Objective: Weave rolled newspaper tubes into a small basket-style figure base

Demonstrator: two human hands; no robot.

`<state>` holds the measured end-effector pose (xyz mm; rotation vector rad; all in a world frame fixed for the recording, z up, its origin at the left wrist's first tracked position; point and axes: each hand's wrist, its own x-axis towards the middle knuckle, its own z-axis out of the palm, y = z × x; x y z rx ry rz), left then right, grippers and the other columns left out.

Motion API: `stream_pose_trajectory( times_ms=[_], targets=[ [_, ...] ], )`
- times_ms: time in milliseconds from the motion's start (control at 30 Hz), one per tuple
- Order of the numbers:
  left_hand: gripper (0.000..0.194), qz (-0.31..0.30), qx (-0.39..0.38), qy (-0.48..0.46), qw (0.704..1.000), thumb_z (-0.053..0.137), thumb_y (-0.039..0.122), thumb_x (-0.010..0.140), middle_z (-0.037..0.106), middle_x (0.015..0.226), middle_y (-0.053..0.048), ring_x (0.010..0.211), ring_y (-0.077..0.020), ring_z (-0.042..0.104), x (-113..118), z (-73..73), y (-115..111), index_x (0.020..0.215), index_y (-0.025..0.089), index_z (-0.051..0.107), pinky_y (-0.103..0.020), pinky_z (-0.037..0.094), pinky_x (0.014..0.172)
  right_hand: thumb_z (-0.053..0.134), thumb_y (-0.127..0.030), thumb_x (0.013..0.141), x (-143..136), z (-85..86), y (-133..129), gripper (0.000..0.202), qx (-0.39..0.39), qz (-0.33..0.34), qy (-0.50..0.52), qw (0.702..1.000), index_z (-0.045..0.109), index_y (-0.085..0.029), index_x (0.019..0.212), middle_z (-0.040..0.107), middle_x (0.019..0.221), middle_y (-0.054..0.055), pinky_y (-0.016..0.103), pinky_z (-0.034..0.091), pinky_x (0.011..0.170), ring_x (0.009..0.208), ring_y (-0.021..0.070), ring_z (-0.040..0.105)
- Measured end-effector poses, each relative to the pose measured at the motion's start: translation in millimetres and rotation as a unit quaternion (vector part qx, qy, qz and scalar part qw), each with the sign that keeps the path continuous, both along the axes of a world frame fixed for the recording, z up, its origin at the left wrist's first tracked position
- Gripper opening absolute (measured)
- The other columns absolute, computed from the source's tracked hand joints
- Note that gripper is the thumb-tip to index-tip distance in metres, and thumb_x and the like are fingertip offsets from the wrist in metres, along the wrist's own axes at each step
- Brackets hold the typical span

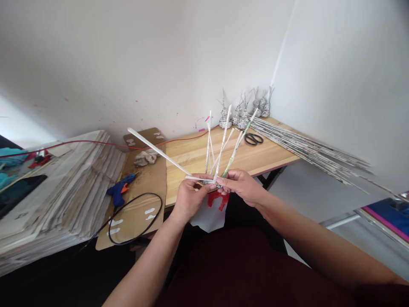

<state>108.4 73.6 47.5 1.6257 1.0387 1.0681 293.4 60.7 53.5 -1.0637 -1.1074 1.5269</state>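
In front of my body, above the near edge of the wooden table (188,153), both hands hold a small piece of rolled-paper weaving. Several upright paper tubes (223,143) stick up from it, some white, one greenish. A flattened white paper strip (159,152) slants from it to the upper left. My left hand (191,197) is closed on its left side, thumb pressing a folded strip. My right hand (244,186) pinches the right side at the foot of the tubes. Fingers mostly hide the woven base. Below hangs a pale piece with red markings (209,216).
Small woven paper pieces (244,117) stand against the wall, near black-handled scissors (254,139). A bundle of paper tubes (300,145) overhangs the table's right edge. At left are a blue glue gun (119,192), its looped cable, cardboard (136,221), a rag (146,157) and stacked paper (76,183).
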Motion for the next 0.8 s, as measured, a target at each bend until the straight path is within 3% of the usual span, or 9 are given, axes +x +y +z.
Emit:
stream_pose_trajectory(
  times_ms=[133, 333, 467, 800],
  targets=[
    [0.021, -0.005, 0.001, -0.030, 1.000, 0.073, 0.032, 0.076, 0.071, 0.088, -0.005, 0.079, -0.0171, 0.065, 3.4, -0.9, 1.4, 0.090, 0.017, 0.068, -0.028, 0.051, 0.075, 0.080, -0.046, 0.065, 1.7, -3.2, 4.0, 0.036, 0.038, -0.002, -0.027, 0.999, 0.064, -0.015, 0.068, 0.064, 0.058, 0.001, 0.029, 0.049, 0.064, 0.063, 0.0139, 0.062],
    [0.015, -0.040, 0.030, -0.037, 0.998, 0.071, 0.027, 0.079, 0.070, 0.085, -0.002, 0.080, -0.0149, 0.064, 8.9, 5.9, 14.6, 0.089, 0.018, 0.066, -0.027, 0.050, 0.077, 0.081, -0.044, 0.064, 5.0, 2.6, 17.4, 0.035, 0.033, 0.004, -0.018, 0.999, 0.061, -0.015, 0.064, 0.063, 0.057, 0.000, 0.029, 0.047, 0.063, 0.060, 0.0118, 0.059],
    [0.019, -0.054, 0.028, -0.056, 0.997, 0.074, 0.027, 0.076, 0.072, 0.088, -0.004, 0.087, -0.0173, 0.065, 10.6, 7.7, 33.9, 0.091, 0.017, 0.070, -0.029, 0.049, 0.084, 0.081, -0.043, 0.064, 9.8, 8.1, 32.4, 0.035, 0.055, 0.020, -0.022, 0.998, 0.061, -0.015, 0.064, 0.062, 0.058, 0.000, 0.030, 0.047, 0.064, 0.061, 0.0120, 0.058],
    [0.021, -0.070, -0.002, -0.122, 0.990, 0.078, 0.031, 0.072, 0.073, 0.085, -0.004, 0.082, -0.0171, 0.065, 26.2, 7.3, 91.4, 0.086, 0.017, 0.072, -0.033, 0.049, 0.086, 0.077, -0.044, 0.069, 25.2, 12.1, 87.2, 0.033, 0.131, 0.013, -0.116, 0.984, 0.065, -0.014, 0.065, 0.065, 0.062, 0.002, 0.027, 0.045, 0.063, 0.060, 0.0119, 0.057]
  ],
)
